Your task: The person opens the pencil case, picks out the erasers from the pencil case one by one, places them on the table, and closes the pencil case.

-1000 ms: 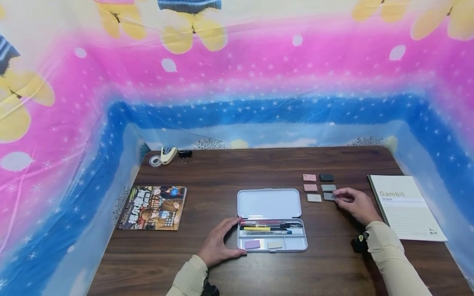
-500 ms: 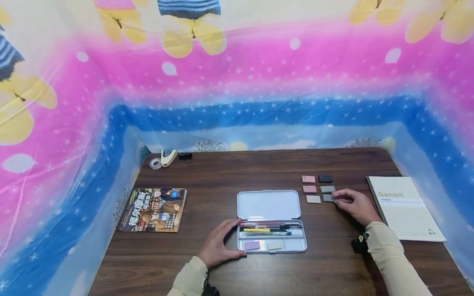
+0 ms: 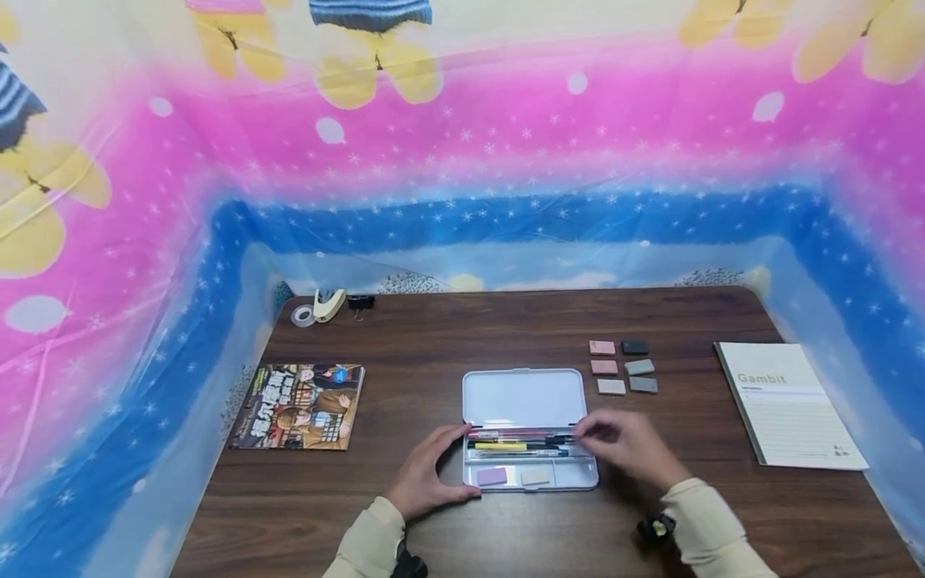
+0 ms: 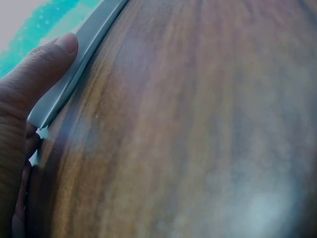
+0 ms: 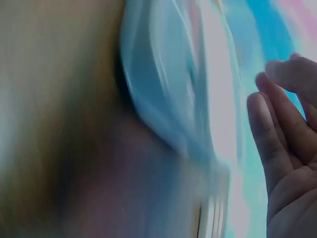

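A white metal pencil case point(image 3: 523, 399) stands with its lid up in the head view. Pens and a yellow-barrelled pencil point(image 3: 500, 446) lie in its upper compartment. Below them sit a purple eraser point(image 3: 492, 477) and a whitish eraser point(image 3: 535, 478). My left hand point(image 3: 426, 478) holds the case's left end between thumb and fingers; in the left wrist view the thumb point(image 4: 52, 57) presses the case's edge point(image 4: 86, 54). Over the case's right end hovers my right hand point(image 3: 636, 449), fingers loosely bent, with nothing visible in them in the right wrist view.
Beyond the right hand lie two columns of erasers, including a black one point(image 3: 635, 347) and a dark grey one point(image 3: 643, 385). A notepad point(image 3: 795, 409) lies right, a magazine point(image 3: 299, 407) left. Tape point(image 3: 303, 315), a cream stapler-like object point(image 3: 329, 305) and a binder clip point(image 3: 360, 302) sit at the back.
My right hand has left the dark grey eraser, which stays on the table, and moved left and nearer to the case's right end. The left hand keeps its place.
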{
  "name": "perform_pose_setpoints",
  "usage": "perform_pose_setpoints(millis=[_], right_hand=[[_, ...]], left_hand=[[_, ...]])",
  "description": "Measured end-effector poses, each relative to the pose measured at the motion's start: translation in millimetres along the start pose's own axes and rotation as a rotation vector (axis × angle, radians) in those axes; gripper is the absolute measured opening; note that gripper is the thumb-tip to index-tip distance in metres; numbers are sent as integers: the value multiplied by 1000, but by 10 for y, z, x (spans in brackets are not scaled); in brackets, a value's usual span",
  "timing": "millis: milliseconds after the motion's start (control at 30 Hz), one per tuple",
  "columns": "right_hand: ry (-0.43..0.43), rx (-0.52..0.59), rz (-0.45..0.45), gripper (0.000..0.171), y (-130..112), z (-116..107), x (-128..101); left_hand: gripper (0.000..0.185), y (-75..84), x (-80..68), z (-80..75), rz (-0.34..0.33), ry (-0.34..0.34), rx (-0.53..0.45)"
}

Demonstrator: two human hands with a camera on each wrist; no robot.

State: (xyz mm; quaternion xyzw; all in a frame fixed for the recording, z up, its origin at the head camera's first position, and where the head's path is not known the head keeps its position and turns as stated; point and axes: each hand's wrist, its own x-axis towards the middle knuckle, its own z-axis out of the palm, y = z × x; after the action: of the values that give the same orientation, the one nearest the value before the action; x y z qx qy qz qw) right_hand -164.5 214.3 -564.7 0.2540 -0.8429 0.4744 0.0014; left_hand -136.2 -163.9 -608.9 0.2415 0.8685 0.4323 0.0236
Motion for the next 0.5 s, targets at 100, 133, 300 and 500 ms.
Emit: perform_pose_setpoints(millis=[100, 133, 300, 500], right_hand=[[-140, -49, -110, 26, -143, 258, 38], [-179, -83, -130, 26, -173, 319, 52], [-326, -262, -140, 25, -254, 466, 114], [-399, -378, -147, 20, -348, 497, 175]], left_hand=[[96, -7, 7, 7, 13, 6, 10], [97, -10, 8, 11, 15, 7, 11], [97, -17, 11, 25, 33, 8, 21], [98, -12, 5, 17, 59, 29, 23]])
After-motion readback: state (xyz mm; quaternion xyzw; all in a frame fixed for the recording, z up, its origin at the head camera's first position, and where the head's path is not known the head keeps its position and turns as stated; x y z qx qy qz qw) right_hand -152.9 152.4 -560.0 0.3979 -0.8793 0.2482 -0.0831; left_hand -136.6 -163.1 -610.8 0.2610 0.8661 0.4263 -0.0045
